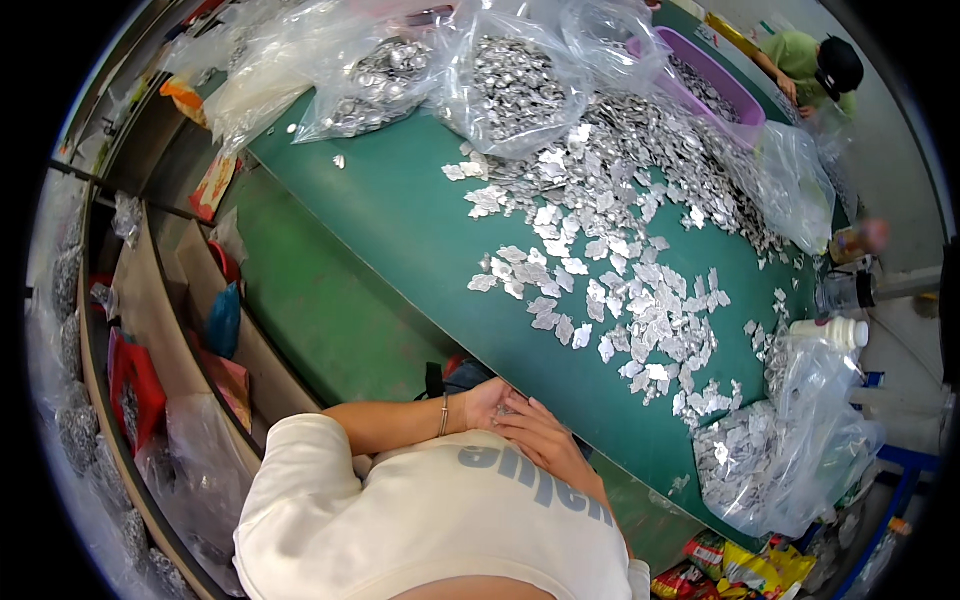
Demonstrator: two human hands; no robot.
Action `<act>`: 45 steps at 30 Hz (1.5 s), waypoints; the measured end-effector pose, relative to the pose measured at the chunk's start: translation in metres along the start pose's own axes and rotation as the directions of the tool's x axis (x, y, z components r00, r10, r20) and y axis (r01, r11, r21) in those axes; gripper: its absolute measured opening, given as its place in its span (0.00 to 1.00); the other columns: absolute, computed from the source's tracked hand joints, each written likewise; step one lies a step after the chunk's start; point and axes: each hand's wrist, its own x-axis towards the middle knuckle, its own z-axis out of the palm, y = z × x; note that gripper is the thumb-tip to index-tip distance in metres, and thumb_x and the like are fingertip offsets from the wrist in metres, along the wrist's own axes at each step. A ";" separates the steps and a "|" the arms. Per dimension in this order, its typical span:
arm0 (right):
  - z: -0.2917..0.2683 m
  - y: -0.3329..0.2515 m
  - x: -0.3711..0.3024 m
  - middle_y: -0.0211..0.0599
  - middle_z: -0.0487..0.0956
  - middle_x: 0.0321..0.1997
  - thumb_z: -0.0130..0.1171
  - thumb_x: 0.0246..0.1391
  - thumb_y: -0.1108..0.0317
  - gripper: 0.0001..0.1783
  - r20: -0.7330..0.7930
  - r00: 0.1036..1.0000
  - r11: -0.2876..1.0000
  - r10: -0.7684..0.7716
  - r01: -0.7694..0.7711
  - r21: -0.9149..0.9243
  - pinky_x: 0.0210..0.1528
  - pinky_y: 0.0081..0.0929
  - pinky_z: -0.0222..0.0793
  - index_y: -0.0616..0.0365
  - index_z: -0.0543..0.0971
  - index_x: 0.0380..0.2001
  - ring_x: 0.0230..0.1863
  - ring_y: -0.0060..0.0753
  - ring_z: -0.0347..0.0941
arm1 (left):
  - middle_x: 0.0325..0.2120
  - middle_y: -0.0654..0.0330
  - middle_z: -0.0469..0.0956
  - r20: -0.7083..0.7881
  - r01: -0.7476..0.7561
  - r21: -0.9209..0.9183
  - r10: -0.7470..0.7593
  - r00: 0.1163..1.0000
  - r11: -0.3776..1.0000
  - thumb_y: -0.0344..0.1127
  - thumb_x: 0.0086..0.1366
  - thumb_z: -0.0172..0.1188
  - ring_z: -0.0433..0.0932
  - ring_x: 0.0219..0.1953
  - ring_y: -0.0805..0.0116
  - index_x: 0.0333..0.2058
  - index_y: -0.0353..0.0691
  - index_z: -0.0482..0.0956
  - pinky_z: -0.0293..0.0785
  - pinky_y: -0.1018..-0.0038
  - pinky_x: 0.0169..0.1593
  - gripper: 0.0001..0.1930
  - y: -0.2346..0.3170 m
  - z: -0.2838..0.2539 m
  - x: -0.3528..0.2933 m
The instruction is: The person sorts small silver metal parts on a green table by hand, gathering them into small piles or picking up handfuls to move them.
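Observation:
My left hand (484, 406), with a thin bracelet at its wrist, meets my right hand (541, 436) at the near edge of the green table (400, 250), close against my white shirt. The fingers of both hands are closed and pressed together. Whatever lies between them, if anything, is too small or hidden to name. Beyond my hands, many flat silvery metal pieces (655, 320) with wavy outlines are scattered over the table. They thicken into a large heap (620, 150) farther back.
Clear plastic bags of metal pieces (515, 90) stand along the far side, near a purple basin (735, 95). Another filled bag (745, 460) and a white bottle (835, 332) are at right. Shelves (170, 300) line the left. A person in green (800, 65) sits far right.

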 end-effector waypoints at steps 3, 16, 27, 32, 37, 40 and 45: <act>0.004 0.008 0.015 0.41 0.78 0.47 0.58 0.49 0.78 0.12 -0.144 0.986 0.995 0.083 -0.075 0.065 0.58 0.43 0.62 0.61 0.80 0.40 0.54 0.48 0.71 | 0.41 0.46 0.78 -0.178 -0.020 0.055 0.029 0.984 0.998 0.39 0.68 0.48 0.79 0.44 0.54 0.44 0.33 0.74 0.78 0.57 0.47 0.15 -0.002 0.002 0.000; 0.004 0.059 0.188 0.37 0.73 0.34 0.65 0.45 0.70 0.09 -0.370 0.917 0.813 -0.151 -0.097 -0.574 0.42 0.37 0.58 0.58 0.76 0.31 0.40 0.42 0.67 | 0.18 0.58 0.70 -0.405 -0.081 0.517 0.326 0.854 0.852 0.42 0.67 0.54 0.64 0.15 0.77 0.28 0.33 0.74 0.53 0.82 0.11 0.16 -0.007 0.061 -0.065; -0.026 -0.023 0.121 0.41 0.77 0.40 0.61 0.48 0.77 0.10 -0.246 0.968 0.980 0.058 -0.102 -0.172 0.46 0.34 0.65 0.62 0.79 0.37 0.43 0.44 0.71 | 0.24 0.61 0.71 -0.201 -0.422 0.340 0.503 0.841 0.841 0.42 0.69 0.50 0.66 0.19 0.76 0.37 0.36 0.73 0.57 0.85 0.13 0.13 0.019 0.143 -0.059; -0.045 -0.009 0.097 0.41 0.77 0.44 0.57 0.53 0.77 0.11 -0.482 0.859 0.973 0.175 -0.226 -0.049 0.47 0.26 0.66 0.64 0.78 0.41 0.44 0.32 0.72 | 0.26 0.61 0.73 -0.066 -0.505 0.481 0.604 0.794 0.717 0.38 0.67 0.52 0.67 0.19 0.79 0.41 0.35 0.74 0.56 0.87 0.12 0.12 0.060 0.190 -0.043; -0.050 -0.004 0.074 0.42 0.78 0.42 0.57 0.53 0.77 0.16 -0.513 0.800 0.948 0.310 -0.304 0.098 0.46 0.28 0.68 0.63 0.75 0.47 0.42 0.34 0.74 | 0.25 0.65 0.76 0.374 -0.712 0.695 0.895 0.242 -0.097 0.33 0.68 0.48 0.73 0.22 0.81 0.42 0.36 0.76 0.64 0.86 0.16 0.10 0.145 0.307 -0.026; -0.046 -0.004 0.067 0.42 0.78 0.41 0.57 0.53 0.78 0.19 -0.500 0.816 0.951 0.291 -0.303 0.059 0.44 0.27 0.69 0.63 0.74 0.49 0.40 0.35 0.74 | 0.40 0.49 0.73 0.855 0.155 0.513 0.488 -0.176 -0.844 0.27 0.60 0.50 0.73 0.44 0.56 0.43 0.33 0.76 0.70 0.58 0.47 0.13 0.206 0.336 -0.017; -0.053 0.002 0.052 0.43 0.78 0.41 0.58 0.52 0.78 0.18 -0.516 0.795 0.933 0.318 -0.358 0.023 0.44 0.27 0.70 0.63 0.75 0.48 0.40 0.35 0.75 | 0.58 0.40 0.60 0.922 0.628 0.288 0.387 0.022 -0.723 0.20 0.54 0.50 0.51 0.65 0.39 0.51 0.31 0.71 0.45 0.43 0.66 0.23 0.218 0.312 -0.007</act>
